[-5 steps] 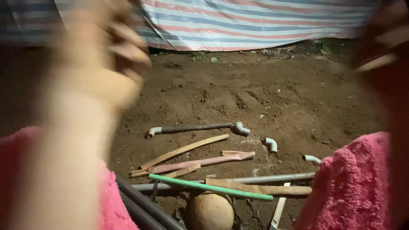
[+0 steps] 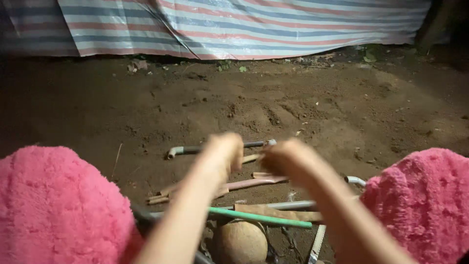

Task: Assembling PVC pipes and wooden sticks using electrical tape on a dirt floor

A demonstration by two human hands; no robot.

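My left hand [image 2: 223,152] and my right hand [image 2: 282,157] reach forward and nearly meet over a heap of pipes and sticks on the dirt. Both are motion-blurred, so their fingers cannot be made out. The tip of a wooden stick [image 2: 251,158] shows in the gap between them; whether either hand touches it is unclear. Behind the hands lies a grey bent pipe [image 2: 195,149]. Below my arms are a green pipe [image 2: 259,218], a flat wooden piece [image 2: 278,212] and a reddish stick [image 2: 254,183]. Pink fluffy fabric [image 2: 53,205] covers the lower left and also the lower right, pink fabric [image 2: 420,200].
A round brown ball-like object [image 2: 239,242] sits at the bottom centre beside a dark pipe [image 2: 141,213]. A white pipe elbow [image 2: 355,180] lies to the right. Bare brown dirt [image 2: 293,107] stretches to a striped tarp [image 2: 244,27] at the back.
Both hands were raised close to the camera at the upper left and upper right; they have dropped and come together in the middle above the pipes.
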